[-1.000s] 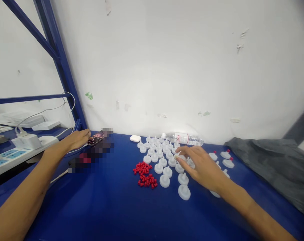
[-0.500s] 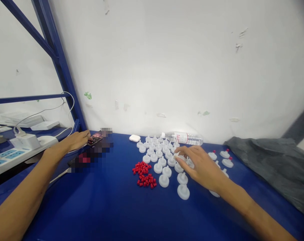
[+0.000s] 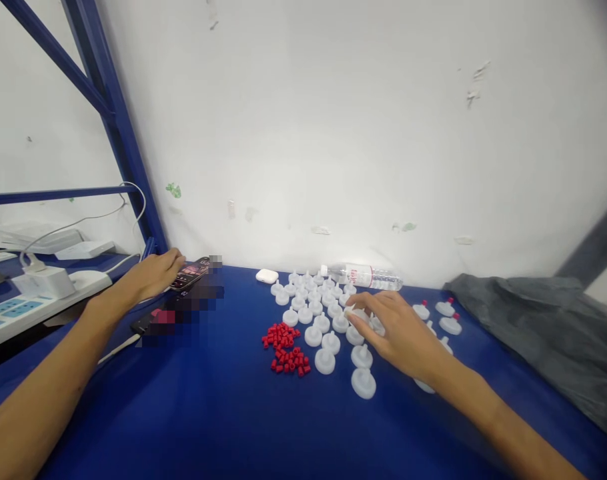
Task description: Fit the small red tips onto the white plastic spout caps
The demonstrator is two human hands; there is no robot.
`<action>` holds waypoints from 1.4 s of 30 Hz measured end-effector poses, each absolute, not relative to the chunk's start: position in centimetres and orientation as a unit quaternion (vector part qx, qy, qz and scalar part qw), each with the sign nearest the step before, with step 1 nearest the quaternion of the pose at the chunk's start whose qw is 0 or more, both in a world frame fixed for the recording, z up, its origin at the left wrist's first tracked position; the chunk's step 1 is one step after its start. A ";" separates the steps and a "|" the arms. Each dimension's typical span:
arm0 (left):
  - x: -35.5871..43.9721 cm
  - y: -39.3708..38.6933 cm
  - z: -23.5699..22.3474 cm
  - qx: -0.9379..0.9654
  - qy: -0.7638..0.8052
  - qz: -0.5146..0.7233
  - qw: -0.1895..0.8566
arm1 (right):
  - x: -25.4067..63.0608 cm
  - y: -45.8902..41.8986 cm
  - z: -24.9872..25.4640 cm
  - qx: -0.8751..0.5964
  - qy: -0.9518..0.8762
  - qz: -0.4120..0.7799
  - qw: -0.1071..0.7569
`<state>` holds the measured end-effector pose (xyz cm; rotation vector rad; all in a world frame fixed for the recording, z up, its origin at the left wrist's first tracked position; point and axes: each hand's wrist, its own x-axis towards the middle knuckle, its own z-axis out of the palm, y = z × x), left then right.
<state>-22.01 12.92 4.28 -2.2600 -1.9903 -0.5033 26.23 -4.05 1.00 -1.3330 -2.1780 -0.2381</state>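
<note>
My left hand is at the left edge of a dark phone with a lit screen. Its fingers are loosely bent, and no object shows in them. My right hand reaches over a spread of white plastic discs with upright spouts. Its thumb and forefinger tips close around the spout of one white spouted disc; the palm hides several others. Small red caps lie in a loose pile left of the discs. Farther right, a few white discs wear red caps on their spouts.
A clear plastic bottle lies against the wall behind the discs, near a small white case. Dark grey cloth covers the right side. A power strip with chargers and cables stands left, by a blue metal frame.
My left hand has lifted slightly from the phone's edge, uncovering more of its screen. My right hand stays over the white discs. The whole view shifts a little.
</note>
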 end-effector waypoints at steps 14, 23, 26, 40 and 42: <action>-3.7 3.7 -0.9 -0.914 -0.169 -0.361 0.073 | 24.0 -5.3 1.9 -0.456 -0.830 -0.105 0.302; -1.7 1.0 -1.6 -0.904 -0.054 -0.400 0.142 | 21.5 -5.3 -0.3 -0.327 -0.856 -0.112 0.385; -1.6 0.3 -1.5 -0.910 -0.064 -0.392 0.121 | 20.8 -5.1 -0.8 -0.307 -0.857 -0.131 0.392; -1.6 -0.4 -2.3 -0.899 -0.093 -0.409 0.125 | 20.4 -6.1 0.1 -0.289 -0.857 -0.258 0.341; -1.8 -0.4 -2.0 -0.891 -0.094 -0.425 0.128 | 20.5 -6.4 0.5 -0.297 -0.861 -0.214 0.353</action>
